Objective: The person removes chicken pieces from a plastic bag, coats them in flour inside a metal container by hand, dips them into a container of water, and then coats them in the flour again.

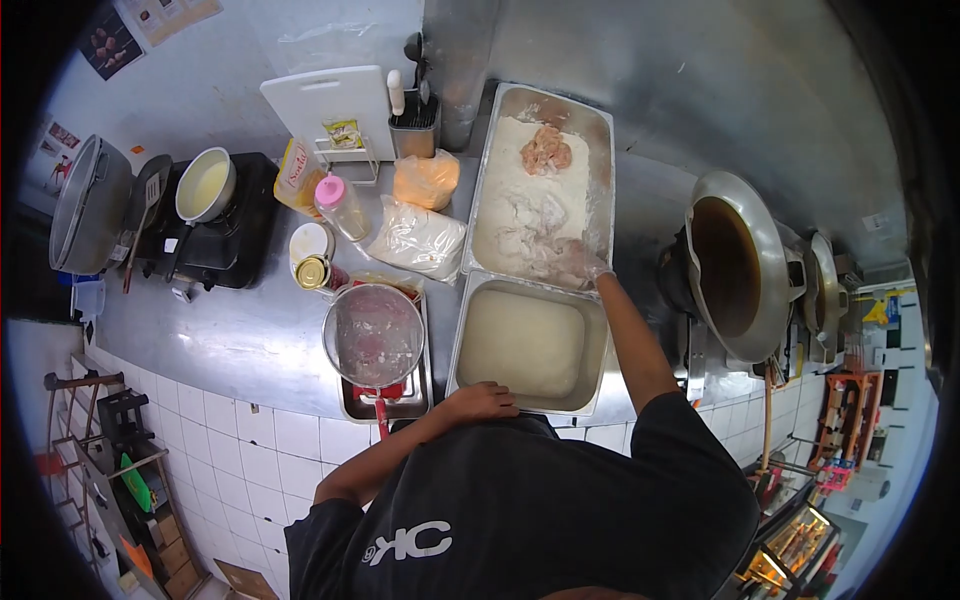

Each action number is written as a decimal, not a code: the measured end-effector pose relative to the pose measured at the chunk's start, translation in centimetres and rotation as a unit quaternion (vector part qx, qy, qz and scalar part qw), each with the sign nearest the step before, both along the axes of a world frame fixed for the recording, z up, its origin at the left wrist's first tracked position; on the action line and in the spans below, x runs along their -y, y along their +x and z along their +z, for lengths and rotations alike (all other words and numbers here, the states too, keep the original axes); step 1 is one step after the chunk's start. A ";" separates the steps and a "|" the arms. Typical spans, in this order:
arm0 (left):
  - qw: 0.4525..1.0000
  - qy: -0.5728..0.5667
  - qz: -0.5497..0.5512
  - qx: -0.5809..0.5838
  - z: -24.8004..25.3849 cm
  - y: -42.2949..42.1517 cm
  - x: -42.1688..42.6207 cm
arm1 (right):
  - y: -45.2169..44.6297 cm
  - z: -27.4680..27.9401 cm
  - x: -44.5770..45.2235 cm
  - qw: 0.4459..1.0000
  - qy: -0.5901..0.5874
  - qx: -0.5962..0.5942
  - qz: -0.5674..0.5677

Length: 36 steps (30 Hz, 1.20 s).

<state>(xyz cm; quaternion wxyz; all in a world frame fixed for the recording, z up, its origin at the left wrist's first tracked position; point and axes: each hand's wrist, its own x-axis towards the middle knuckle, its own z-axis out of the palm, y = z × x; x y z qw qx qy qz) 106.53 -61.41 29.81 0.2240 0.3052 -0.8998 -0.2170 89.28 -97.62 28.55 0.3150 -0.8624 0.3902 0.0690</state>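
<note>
White flour (508,185) fills much of the far pan (601,165), the metal one at the middle of the counter (265,355). Raw meat (546,150), pinkish, sits in a heap on the flour toward the pan's far end, and floured lumps (540,212) lie nearer. The right hand (580,264), dusted white, reaches into the pan's near right corner with its fingers down among the flour; whether they grasp a piece cannot be told.

Just on the near side, end to end with it, stands the near pan (598,345), holding a pale, cloudy liquid (522,345). The left hand (484,401) rests at this pan's near left edge, fingers laid toward the right; I cannot tell whether they grip the rim.

Left of the near pan, a sieve (374,335) with a red handle lies over a metal tray (352,404). Beyond it are a can (312,272), a bag of white powder (418,240), an orange bag (427,182) and a bottle (342,212) with a pink top. A white board (325,105) leans at the far wall. Farther left, a saucepan (207,186) sits on a black stove (245,235). On the right, a large wok (773,240) holds brown liquid.
</note>
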 end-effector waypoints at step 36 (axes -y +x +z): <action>1.000 -0.003 -0.015 0.016 -0.1 -0.1 0.1 | 8.1 -3.7 6.0 0.962 -0.229 -0.119 0.087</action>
